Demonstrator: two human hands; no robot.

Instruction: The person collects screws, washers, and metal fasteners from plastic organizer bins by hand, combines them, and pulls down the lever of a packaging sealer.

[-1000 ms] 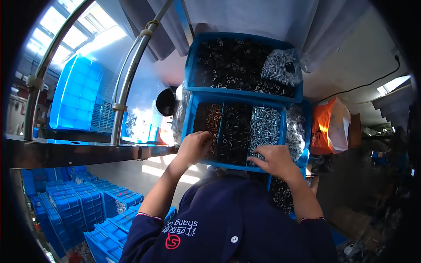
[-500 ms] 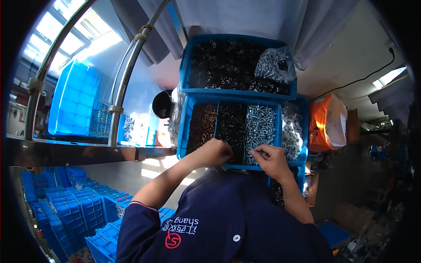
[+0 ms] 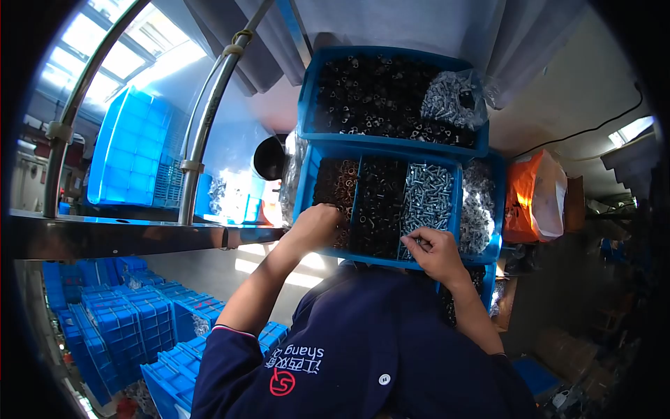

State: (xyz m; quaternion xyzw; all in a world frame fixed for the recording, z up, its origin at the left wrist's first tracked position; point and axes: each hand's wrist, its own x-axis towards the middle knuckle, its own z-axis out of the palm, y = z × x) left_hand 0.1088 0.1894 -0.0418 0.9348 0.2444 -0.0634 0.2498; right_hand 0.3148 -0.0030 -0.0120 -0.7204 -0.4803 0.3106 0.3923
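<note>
My left hand [image 3: 318, 228] is over the left compartment of a blue divided bin, at the near end of the copper-coloured rings [image 3: 345, 181]. Its fingers curl downward and together; their tips are hidden among the rings. Above the near end of the silver screws [image 3: 427, 192], in the right compartment, my right hand [image 3: 434, 253] is closed in a pinch of thumb and forefinger. Whatever is between those fingertips is too small to make out. Small black parts [image 3: 379, 199] fill the middle compartment, between my two hands.
Behind stands a larger blue bin [image 3: 307, 105] of black parts, with a clear bag of silver pieces [image 3: 448, 99] in it. More bagged pieces [image 3: 477, 209] lie at the right, beside an orange bag [image 3: 527, 199]. A metal frame [image 3: 139, 237] and stacked blue crates [image 3: 129, 318] are at left.
My left hand has moved left, from the edge of the black parts to the copper-coloured rings. My right hand keeps its pinch by the screws. The whole view has shifted slightly.
</note>
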